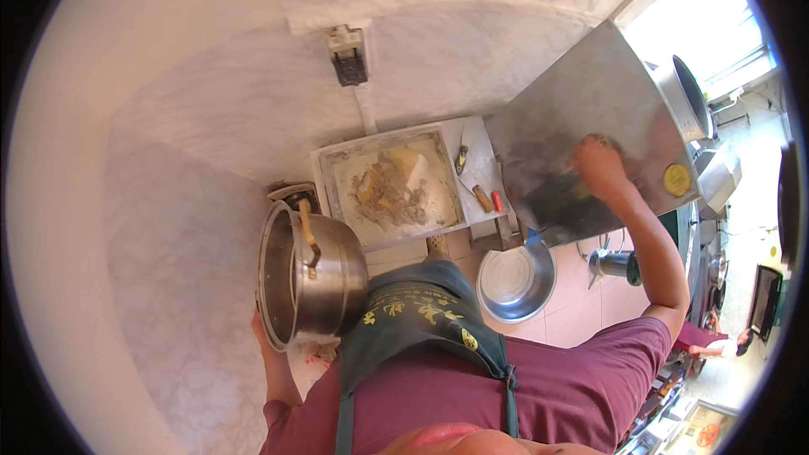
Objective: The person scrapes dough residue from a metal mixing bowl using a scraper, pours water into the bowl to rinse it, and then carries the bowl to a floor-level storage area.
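A large steel pot [333, 286] is tipped on its side at the left, its mouth facing left and a curved handle on its upper side. My left hand [259, 327] is at the pot's lower rim and seems to hold it up; its fingers are mostly hidden behind the pot. On the right, my right hand [600, 164] rests against a big steel panel [573, 101], fingers curled in. Whatever is under those fingers is hidden. A round yellow sticker [677, 179] marks the panel near its right edge.
Ahead, a framed tray [331, 194] holds a crumbly brown and yellowish mass [392, 190]. Beside it lie a yellow-black tool [462, 158] and a red object [496, 201]. A steel basin [546, 282] stands on the tiled floor. Another person [712, 343] is far right.
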Tool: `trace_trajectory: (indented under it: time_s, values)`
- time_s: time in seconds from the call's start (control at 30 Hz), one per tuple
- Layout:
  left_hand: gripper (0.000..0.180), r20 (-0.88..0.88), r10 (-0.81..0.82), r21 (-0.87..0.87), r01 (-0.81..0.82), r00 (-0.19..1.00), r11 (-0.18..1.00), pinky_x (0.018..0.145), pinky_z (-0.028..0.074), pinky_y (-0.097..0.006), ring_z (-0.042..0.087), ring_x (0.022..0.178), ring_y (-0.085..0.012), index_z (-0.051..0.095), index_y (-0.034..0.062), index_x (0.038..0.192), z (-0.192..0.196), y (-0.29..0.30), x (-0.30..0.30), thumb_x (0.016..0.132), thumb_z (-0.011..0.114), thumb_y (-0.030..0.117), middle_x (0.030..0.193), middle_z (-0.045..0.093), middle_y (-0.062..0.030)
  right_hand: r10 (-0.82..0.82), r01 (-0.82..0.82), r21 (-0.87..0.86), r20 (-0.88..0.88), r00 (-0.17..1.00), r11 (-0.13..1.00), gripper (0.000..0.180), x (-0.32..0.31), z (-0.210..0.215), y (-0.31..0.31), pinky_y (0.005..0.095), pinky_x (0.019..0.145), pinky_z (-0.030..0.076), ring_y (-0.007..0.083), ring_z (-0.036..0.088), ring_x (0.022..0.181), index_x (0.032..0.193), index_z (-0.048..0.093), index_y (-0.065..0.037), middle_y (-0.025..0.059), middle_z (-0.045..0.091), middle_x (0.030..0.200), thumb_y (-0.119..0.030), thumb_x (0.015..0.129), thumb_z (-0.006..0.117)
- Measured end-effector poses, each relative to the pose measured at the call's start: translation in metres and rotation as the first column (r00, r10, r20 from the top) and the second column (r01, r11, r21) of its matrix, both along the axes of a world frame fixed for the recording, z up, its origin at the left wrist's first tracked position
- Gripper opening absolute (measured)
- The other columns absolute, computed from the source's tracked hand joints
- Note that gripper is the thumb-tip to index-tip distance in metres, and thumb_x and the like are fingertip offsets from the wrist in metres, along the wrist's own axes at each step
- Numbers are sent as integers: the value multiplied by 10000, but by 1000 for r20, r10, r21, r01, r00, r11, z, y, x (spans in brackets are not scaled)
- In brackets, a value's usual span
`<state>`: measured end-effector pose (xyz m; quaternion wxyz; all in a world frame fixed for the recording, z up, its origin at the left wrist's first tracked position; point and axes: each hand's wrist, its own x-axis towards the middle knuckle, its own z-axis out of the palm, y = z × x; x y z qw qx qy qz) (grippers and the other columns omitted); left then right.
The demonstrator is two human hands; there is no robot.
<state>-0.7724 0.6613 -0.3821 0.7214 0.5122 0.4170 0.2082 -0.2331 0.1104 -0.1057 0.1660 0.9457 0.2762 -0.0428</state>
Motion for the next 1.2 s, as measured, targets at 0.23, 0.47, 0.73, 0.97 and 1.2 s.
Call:
trace_trajectory:
  time_s: [0.23,0.47,0.73,0.97,1.2]
  values:
    - [343,-58,-26,-41,23,998,999,769,572,-299,696,875,-168,640,-8,1261,-1,-15,-38,1028,473,181,1071,713,-86,125,263,503,-613,780,824,291,-24,-145,133,400,772,533,311,690,835,1072,731,-47,172,728,935,-275,919,635]
    - [308,-100,259,-306,-277,961,911,688,562,-318,676,783,-176,679,27,1154,67,-39,-36,1011,530,256,937,700,-61,204,421,659,-657,726,624,297,-63,-352,258,408,840,540,330,698,933,1054,745,-43,171,740,993,-279,913,636]
    - [400,2,113,-185,-111,994,976,835,591,-373,693,961,-240,579,19,1333,86,-28,-77,1025,487,256,1138,690,-119,181,419,647,-654,734,637,277,-74,-431,322,473,893,511,347,652,1033,1077,733,-139,117,703,1120,-328,907,623]
    - [406,-105,24,-73,-32,994,997,846,583,-367,687,974,-237,583,18,1329,130,-18,-53,1019,498,266,1142,687,-114,66,543,648,-673,737,534,290,-96,-395,294,464,861,520,330,656,1039,1095,730,-142,128,694,1108,-347,895,682]
    - [413,-135,-45,15,47,990,999,858,574,-361,682,987,-234,587,17,1324,153,-19,-23,1013,509,276,1146,684,-110,196,475,773,-588,785,420,306,-103,-377,285,442,923,500,367,625,1094,1169,695,-125,176,639,1219,-256,893,694]
